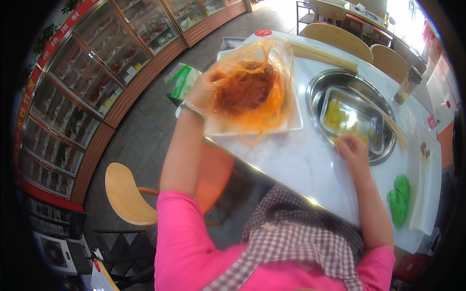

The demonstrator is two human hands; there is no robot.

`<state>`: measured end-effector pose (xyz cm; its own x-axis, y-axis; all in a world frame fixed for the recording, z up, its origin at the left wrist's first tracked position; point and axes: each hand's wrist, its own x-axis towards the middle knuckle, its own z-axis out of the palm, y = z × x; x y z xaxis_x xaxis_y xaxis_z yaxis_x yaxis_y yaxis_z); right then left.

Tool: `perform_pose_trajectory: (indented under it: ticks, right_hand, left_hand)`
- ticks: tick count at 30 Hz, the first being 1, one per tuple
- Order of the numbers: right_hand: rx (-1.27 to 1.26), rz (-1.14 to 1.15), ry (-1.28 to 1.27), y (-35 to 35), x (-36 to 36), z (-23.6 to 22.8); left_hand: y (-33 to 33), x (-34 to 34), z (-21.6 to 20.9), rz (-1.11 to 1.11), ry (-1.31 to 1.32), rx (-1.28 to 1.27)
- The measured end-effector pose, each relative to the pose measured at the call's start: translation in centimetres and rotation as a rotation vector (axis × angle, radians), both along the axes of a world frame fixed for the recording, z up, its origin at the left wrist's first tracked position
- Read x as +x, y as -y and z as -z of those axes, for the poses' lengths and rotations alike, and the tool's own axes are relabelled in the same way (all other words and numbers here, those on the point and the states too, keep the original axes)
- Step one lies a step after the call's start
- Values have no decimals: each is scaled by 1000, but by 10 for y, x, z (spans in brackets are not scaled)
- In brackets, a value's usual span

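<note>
My left hand (206, 92) has its fingers closed on the side of a clear plastic bag (285, 54), smeared orange. Red, sauce-coated food (245, 92), its kind unclear, lies inside the bag, which rests on a white tray (292, 127). At the near rim of a round steel basin (313, 104), my right hand (353, 149) is closed, fingertips bent together; what they hold, if anything, is hidden. A rectangular metal tray (382, 140) sits in the basin with yellow pieces (335, 116) in it. Thin wooden skewers (388, 119) lean across both.
More skewers (325, 54) lie along the far edge. To the right are a crumpled green thing (399, 201), a long white tray (418, 218) with loaded skewers, a seasoning jar (407, 85) and a bottle (439, 116). An orange chair (213, 169) stands at the table's near left edge.
</note>
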<state>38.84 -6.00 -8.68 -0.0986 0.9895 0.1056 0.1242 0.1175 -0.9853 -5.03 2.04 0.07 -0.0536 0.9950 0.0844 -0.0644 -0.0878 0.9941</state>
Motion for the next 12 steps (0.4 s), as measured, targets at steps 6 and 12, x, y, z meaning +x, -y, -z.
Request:
perform_pose_trajectory:
  ticks: [6, 12]
  right_hand:
    - [6, -7, 4, 0, 0, 0]
    - [8, -7, -1, -1, 0, 1]
  left_hand:
    - [0, -5, 0, 55, -42, 18]
    - [-9, -8, 10, -23, -374, 139]
